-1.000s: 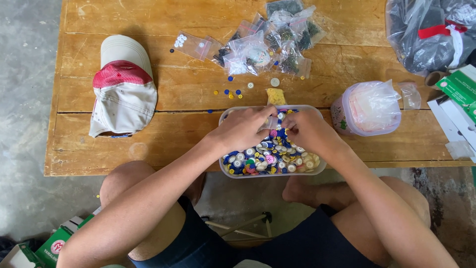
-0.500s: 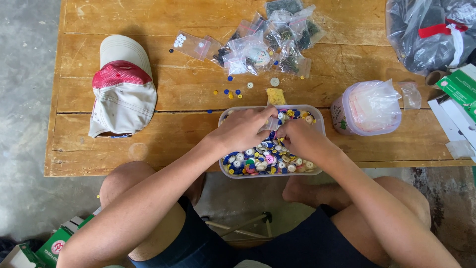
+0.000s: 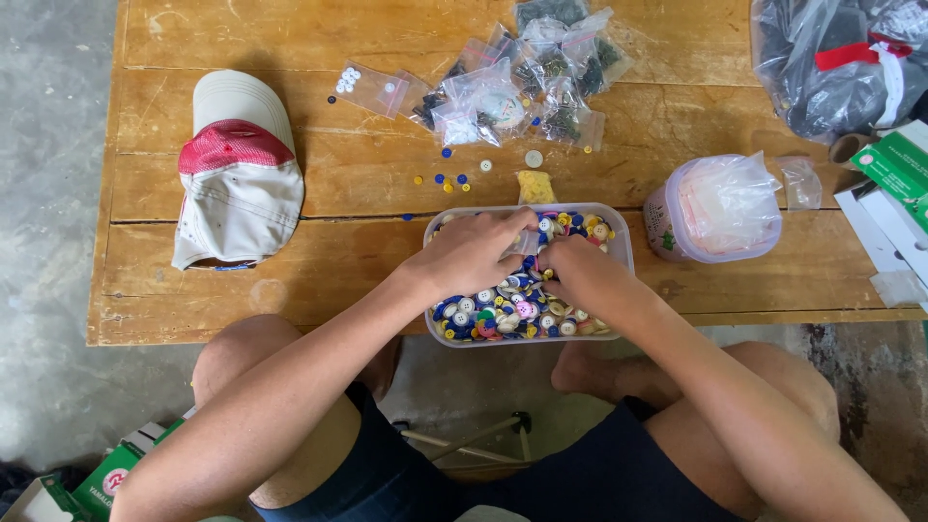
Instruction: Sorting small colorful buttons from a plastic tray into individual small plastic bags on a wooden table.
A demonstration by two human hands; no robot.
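Makeshift home sorting spot, low wooden tabletop on bare concrete.

Rough plank tabletop (image 3: 290, 280) over a grey concrete floor (image 3: 48, 193); the person sits with bare knees at its edge. Beyond the fingers (image 3: 517, 227) lie small clear bags (image 3: 522, 87) of buttons, and left of them a worn cap (image 3: 237, 179). To the right, a plastic tub (image 3: 720, 208), green cartons (image 3: 894, 169) and a dark sack (image 3: 831, 58).

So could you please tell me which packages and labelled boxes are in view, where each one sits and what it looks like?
Small clear bags: heaped at the table's far middle, holding buttons.
Clear bag of white buttons: flat, left of that heap.
Large clear plastic sack: far right corner, dark contents, red tie.
Green and white box: right edge, rectangular.
Green and white cartons: on the floor, lower left.
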